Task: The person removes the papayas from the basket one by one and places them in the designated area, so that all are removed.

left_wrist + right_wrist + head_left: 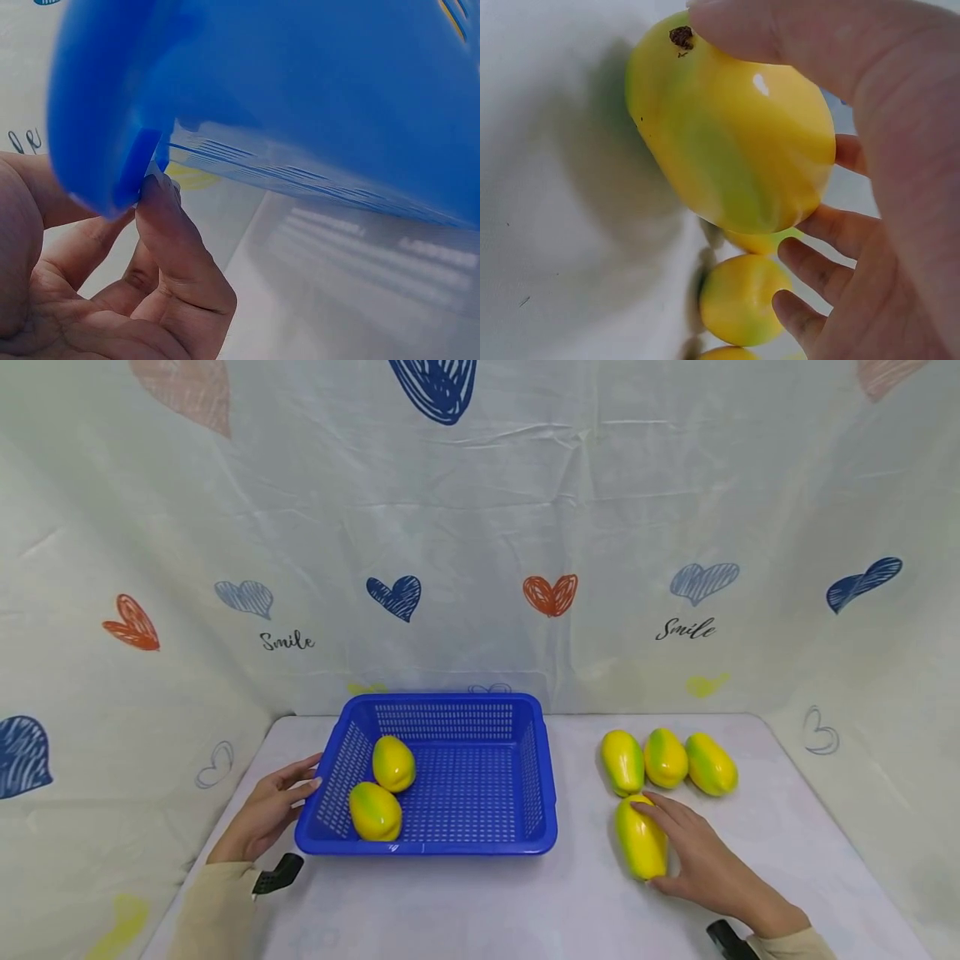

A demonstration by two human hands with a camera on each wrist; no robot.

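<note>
Head view: right hand (701, 858) grips a yellow fruit (640, 843) between thumb (664, 885) and fingers (660, 812); left hand (266, 810) holds a blue basket (487, 848).

You face creased off-white sheeting (480, 510), printed with red hearts (551, 597), blue hearts (397, 598) and black "Smile" lettering (288, 642); it rises at the back and along both sides of your table (480, 910). White top, far corners rounded. Light diffuse; shadows on the surface soft-edged.

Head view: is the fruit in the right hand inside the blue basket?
No, the right hand holds its yellow fruit outside the blue basket, to the right of it.
</note>
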